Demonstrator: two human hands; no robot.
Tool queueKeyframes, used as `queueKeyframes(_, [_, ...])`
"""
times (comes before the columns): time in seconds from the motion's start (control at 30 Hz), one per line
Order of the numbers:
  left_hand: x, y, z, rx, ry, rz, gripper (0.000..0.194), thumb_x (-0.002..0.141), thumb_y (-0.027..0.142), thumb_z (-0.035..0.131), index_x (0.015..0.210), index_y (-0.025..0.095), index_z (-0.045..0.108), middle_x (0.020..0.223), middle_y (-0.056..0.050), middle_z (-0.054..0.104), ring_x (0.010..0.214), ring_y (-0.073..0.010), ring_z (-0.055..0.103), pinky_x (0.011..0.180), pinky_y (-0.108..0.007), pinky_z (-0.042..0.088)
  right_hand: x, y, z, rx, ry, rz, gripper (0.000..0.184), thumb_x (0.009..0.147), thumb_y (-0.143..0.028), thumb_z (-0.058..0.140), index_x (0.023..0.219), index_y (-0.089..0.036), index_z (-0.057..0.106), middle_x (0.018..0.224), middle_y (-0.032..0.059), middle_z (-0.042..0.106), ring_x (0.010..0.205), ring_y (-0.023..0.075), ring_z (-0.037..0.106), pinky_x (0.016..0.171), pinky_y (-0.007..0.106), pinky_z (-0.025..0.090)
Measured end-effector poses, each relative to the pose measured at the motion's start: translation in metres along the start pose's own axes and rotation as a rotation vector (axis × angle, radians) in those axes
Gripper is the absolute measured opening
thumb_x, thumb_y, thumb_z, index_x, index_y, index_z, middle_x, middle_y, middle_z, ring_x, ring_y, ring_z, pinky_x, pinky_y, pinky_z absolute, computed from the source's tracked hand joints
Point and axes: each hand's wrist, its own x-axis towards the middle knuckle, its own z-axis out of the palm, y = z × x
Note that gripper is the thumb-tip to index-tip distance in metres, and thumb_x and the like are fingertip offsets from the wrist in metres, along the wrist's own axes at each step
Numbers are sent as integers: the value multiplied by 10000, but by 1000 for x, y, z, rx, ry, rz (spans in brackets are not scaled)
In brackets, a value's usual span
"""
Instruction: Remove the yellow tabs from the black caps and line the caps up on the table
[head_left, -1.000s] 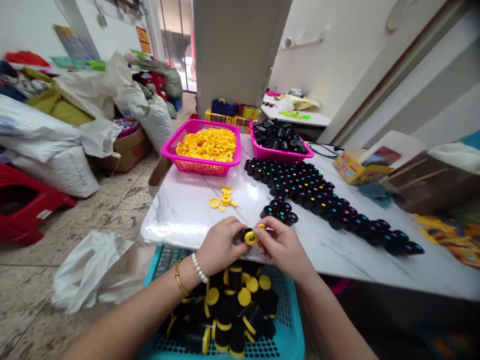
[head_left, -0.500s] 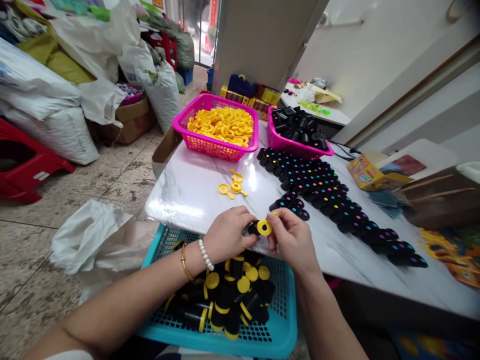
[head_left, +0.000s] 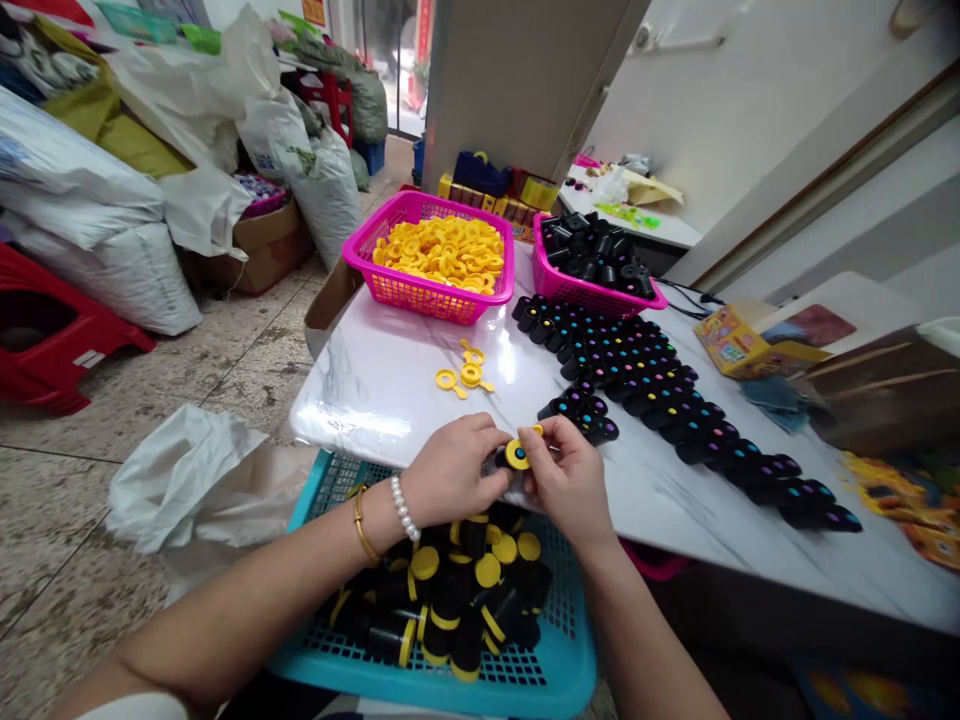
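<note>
My left hand (head_left: 459, 470) is closed around a small black cylinder (head_left: 501, 458), just above the table's front edge. On the cylinder's end sits a yellow ring (head_left: 511, 460), with a blue dot showing through its hole. Fingers of my right hand (head_left: 574, 478) pinch the tab of that ring. Below both hands, a teal basket (head_left: 566, 640) holds many black cylinders with yellow caps (head_left: 487, 571). Several loose yellow rings with tabs (head_left: 446, 380) lie on the white table (head_left: 375, 400) ahead.
A pink basket (head_left: 427, 300) of yellow rings and another pink basket (head_left: 570, 290) of black cylinders stand at the back. Rows of black cylinders with coloured dots (head_left: 660, 400) run along the table's right. White sacks (head_left: 105, 240) and a red stool (head_left: 67, 340) are on the left.
The yellow ring now lies over the cylinder's end, and a blue dot shows in its hole. My right hand has shifted slightly left, toward my left hand.
</note>
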Motion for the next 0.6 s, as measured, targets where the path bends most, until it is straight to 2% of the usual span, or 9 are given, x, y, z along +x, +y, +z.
queueKeyframes(0.07, [3,4,-5,-51,-47,-17,130,807,250,523,788,163,618,736,-10,576,685,-136,525,647,-243,389,-2,1,1,25,-2,6,263,859,-461,552,792,-221,470,493,-59,520,351,101,473,337,193,359])
queueKeyframes(0.17, [12,8,-9,-176,-128,-98,315,907,284,374,735,164,610,659,4,595,608,-113,519,593,-225,356,-4,3,2,13,7,-1,249,879,-459,519,815,-228,449,458,-69,504,335,111,483,328,195,370])
queueKeyframes(0.27, [21,5,-5,-255,-163,-196,354,920,336,365,695,162,577,596,17,581,575,-105,519,564,-210,344,-4,5,4,-27,25,13,242,896,-455,484,815,-231,442,420,-70,490,325,123,494,339,204,388])
queueKeyframes(0.43, [23,2,2,-289,-150,-276,374,915,412,358,725,168,569,540,30,544,533,-108,506,537,-207,358,0,0,4,-36,34,29,252,895,-464,469,788,-237,445,418,-66,487,323,133,502,328,210,389])
queueKeyframes(0.53, [13,13,0,-252,-102,-318,368,911,399,351,782,172,610,590,10,588,576,-122,538,551,-213,386,-7,-7,-3,-7,-23,21,242,883,-452,490,780,-234,477,439,-60,505,349,137,524,339,212,407])
queueKeyframes(0.6, [11,15,2,-215,-86,-340,357,886,415,384,813,179,642,666,-10,638,609,-131,560,551,-214,399,-8,1,-9,9,-87,-2,249,864,-472,507,816,-228,522,472,-37,558,385,158,567,353,228,442])
